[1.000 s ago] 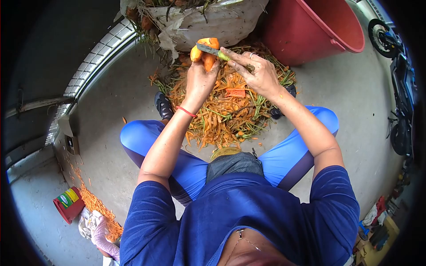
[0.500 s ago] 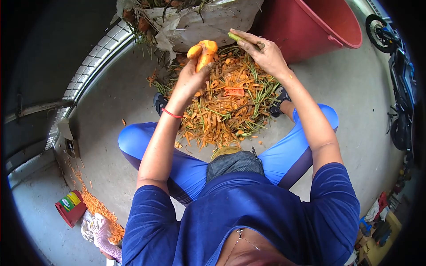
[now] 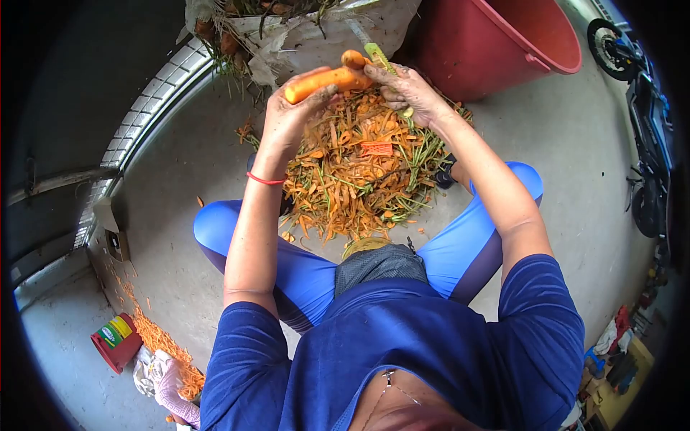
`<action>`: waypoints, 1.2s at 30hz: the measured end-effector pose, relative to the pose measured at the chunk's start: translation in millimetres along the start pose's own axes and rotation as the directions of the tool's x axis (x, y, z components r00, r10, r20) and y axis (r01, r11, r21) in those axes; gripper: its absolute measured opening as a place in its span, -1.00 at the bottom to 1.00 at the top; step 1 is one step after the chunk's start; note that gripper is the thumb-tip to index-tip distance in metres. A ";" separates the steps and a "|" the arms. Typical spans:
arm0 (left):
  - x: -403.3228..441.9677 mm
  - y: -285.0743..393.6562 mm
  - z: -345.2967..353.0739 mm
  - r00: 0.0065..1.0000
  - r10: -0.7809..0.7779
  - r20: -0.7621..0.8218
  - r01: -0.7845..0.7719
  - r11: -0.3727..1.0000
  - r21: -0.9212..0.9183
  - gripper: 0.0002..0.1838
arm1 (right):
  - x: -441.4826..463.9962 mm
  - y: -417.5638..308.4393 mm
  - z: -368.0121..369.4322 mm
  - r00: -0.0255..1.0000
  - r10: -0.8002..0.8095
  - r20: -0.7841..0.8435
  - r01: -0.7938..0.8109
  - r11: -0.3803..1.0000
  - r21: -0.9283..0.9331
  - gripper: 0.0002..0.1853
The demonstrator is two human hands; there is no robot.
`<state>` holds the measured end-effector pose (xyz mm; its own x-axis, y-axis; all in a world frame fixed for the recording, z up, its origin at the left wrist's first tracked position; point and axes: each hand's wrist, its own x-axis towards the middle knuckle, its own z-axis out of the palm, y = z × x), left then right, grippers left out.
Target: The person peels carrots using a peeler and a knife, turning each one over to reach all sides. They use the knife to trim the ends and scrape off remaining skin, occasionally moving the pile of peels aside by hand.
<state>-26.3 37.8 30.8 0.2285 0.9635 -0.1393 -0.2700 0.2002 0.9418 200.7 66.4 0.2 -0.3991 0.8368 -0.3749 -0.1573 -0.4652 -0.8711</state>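
A peeled orange carrot with a knobby far end lies sideways in my left hand, whose fingers and thumb wrap its near end. My right hand holds a knife by its yellow-green handle, the blade pointing up and away. The fingertips of my right hand touch the carrot's knobby end. Beneath both hands, a heap of orange peelings and green stems covers the floor between my feet.
A white sack with unpeeled roots stands beyond the heap. To its right is a large red tub. A motorcycle is at far right. A small red bucket and more orange shreds lie at lower left.
The carrot has turned from upright to sideways as my left hand moved left. My right hand has come down and left to the carrot, with the knife handle now tilted upward.
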 end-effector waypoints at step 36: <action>-3.3 -28.8 9.4 0.976 0.090 -0.197 0.073 0.719 0.691 -0.47 | -3.8 12.5 7.2 0.667 -0.663 0.339 0.378 -0.091 -0.921 -0.74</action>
<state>-10.5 27.2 7.0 0.0144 0.9937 -0.1115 0.4688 0.0917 0.8785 193.7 55.4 -7.0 -0.4681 0.7690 0.4354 0.6958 0.6245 -0.3548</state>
